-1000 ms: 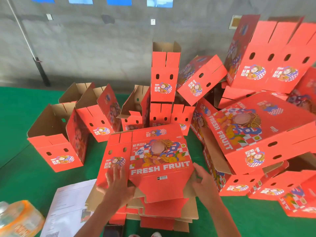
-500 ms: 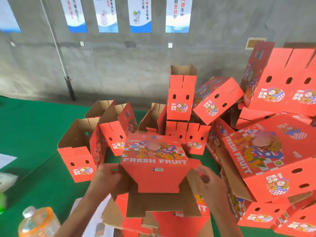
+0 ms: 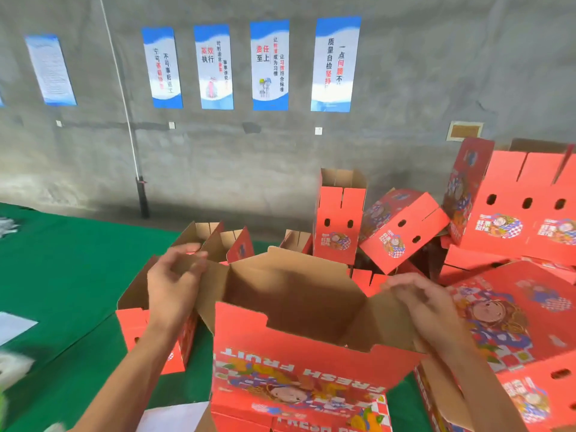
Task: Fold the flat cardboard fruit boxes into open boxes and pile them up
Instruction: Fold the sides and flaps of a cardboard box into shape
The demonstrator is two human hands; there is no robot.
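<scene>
The heap of folded red printed cardboard fruit boxes fills the right side and back of the green-covered table, several tipped on their sides or standing on end; it crowds the work spot and leaves little free surface to the right. More opened boxes with plain brown insides stand behind the left hand.

The red cardboard box being opened is straight ahead, held up in front of the person, its brown inside showing and its "FRESH FRUIT" print upside down toward the camera. It looks light and stiff along the panels but floppy at the creases and flaps, so it is likely best held by the end flaps or the corners near a crease, where it can be pushed square.

The left hand has its fingers curled over the left brown end flap. The right hand has its fingers bent down over the right flap edge, gripping it.

A white sheet of paper lies at the left edge
</scene>
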